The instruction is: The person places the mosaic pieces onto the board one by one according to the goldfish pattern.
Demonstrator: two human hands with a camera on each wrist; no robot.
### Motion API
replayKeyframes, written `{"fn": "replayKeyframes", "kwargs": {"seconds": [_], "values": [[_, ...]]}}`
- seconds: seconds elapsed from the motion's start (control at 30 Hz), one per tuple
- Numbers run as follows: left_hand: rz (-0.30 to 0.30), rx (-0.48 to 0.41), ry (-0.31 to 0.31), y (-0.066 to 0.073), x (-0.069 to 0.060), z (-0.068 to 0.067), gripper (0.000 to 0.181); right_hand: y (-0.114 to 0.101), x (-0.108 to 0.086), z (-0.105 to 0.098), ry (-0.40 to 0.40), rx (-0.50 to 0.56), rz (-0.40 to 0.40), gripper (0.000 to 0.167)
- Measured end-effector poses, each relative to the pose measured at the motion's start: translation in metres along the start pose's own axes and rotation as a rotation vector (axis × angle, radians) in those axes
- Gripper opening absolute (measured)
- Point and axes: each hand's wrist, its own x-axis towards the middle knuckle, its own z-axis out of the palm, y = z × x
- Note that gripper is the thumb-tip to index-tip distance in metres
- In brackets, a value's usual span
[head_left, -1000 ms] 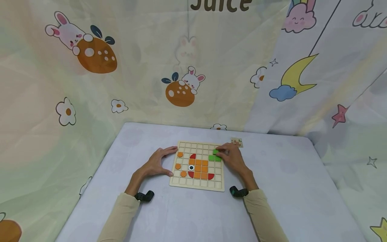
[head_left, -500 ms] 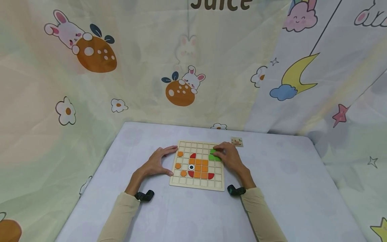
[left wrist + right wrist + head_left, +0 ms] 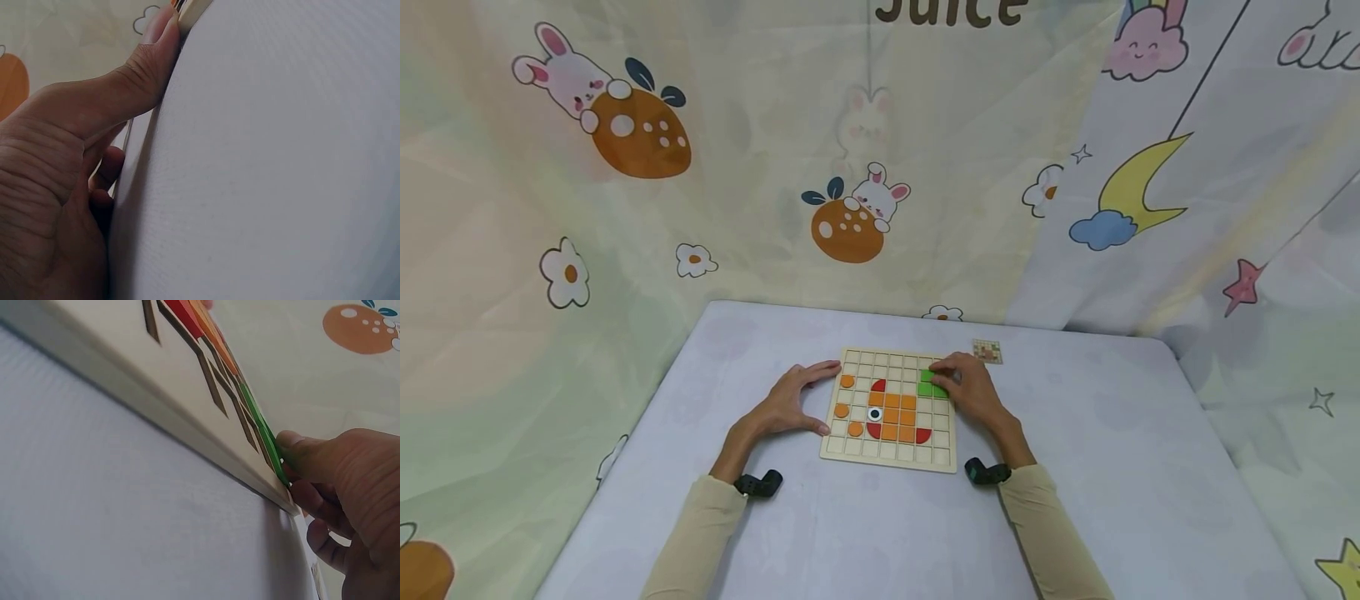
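A square wooden grid board (image 3: pixel 842 454) lies on the table, with flat coloured tiles in its cells. Spread along its left edge is my left hand (image 3: pixel 781 406), its thumb and fingertips touching the side. At the upper right of the board, my right hand (image 3: pixel 973 390) pinches a green square tile (image 3: pixel 927 377) between thumb and fingers, low over the cells. More green tiles (image 3: pixel 925 389) sit directly below it. In the right wrist view, the thumb rests against the green tiles (image 3: pixel 257 419), and the fingers partly hide the board's edge. The left wrist view shows the thumb (image 3: pixel 134 75) pressed to the board's edge.
Orange squares (image 3: pixel 891 417), red quarter-round tiles (image 3: pixel 923 436) and an eye tile (image 3: pixel 875 414) form a fish shape mid-board. Orange discs (image 3: pixel 842 411) sit left of it. A small pattern card (image 3: pixel 988 352) lies behind my right hand. Printed cloth hangs behind the white table (image 3: pixel 850 533).
My right hand has shifted slightly left with the green tile, which now lines up above the other green tiles. My left hand has stayed at the board's edge.
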Motion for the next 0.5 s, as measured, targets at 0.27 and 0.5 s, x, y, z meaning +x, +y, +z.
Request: {"fn": "replayKeyframes", "kwargs": {"seconds": [0.27,0.5], "values": [[-0.001,0.003,0.010,-0.0010,0.0003,-0.0005,0.118,-0.0024,0.0018,0.0015,0.015,-0.013,-0.003,0.019],[-0.004,-0.006,0.005,-0.0013,-0.0003,0.0001,0.118,-0.0031,0.0032,0.0024,0.000,-0.040,0.009,0.016]]}}
